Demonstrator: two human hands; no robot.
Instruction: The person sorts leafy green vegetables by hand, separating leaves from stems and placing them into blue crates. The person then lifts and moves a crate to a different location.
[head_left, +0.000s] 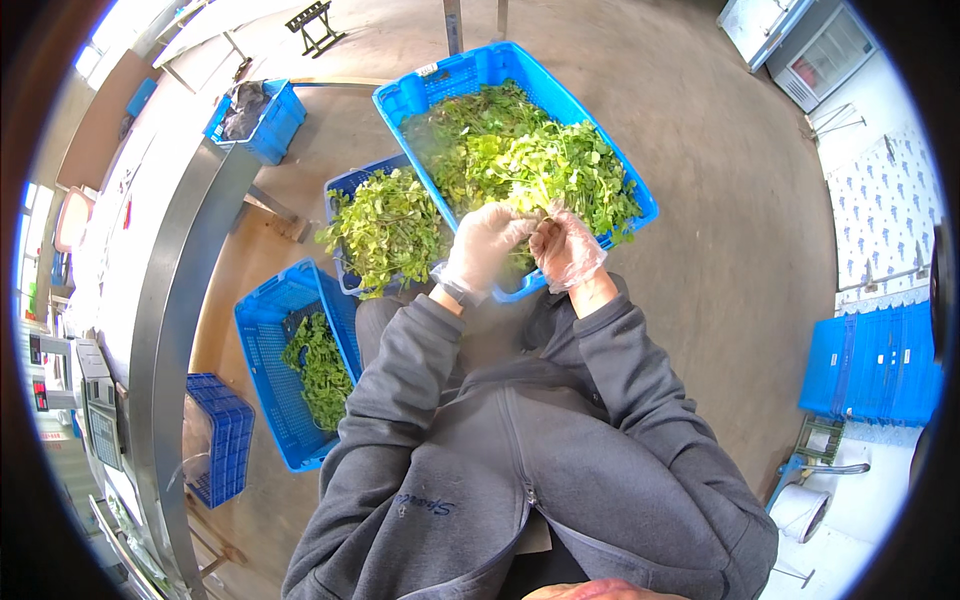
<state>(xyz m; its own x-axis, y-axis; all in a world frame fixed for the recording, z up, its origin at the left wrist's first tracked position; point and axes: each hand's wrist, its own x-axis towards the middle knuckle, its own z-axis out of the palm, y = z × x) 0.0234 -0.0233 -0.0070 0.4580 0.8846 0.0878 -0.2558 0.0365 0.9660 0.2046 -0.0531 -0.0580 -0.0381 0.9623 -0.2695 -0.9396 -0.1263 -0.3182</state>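
Note:
Both of my hands wear clear plastic gloves and meet over the near edge of a large blue plastic crate (615, 150). My left hand (481, 246) has its thumb and fingers drawn together at the stems of some leafy greens (559, 161). Close beside it, my right hand (566, 251) pinches the same stems, its fingers curled inward. The stem ends are small and partly hidden by the fingers. Brighter leaves lie heaped at the crate's near right, while darker greens (480, 112) fill its far part.
Left of the large crate stands a crate of greens (386, 229). Nearer me, another blue crate (262, 360) holds a smaller pile. A steel-edged table (161, 315) runs along the left, with a dark blue crate (221, 442) below its edge. Stacked blue crates (870, 367) stand at right.

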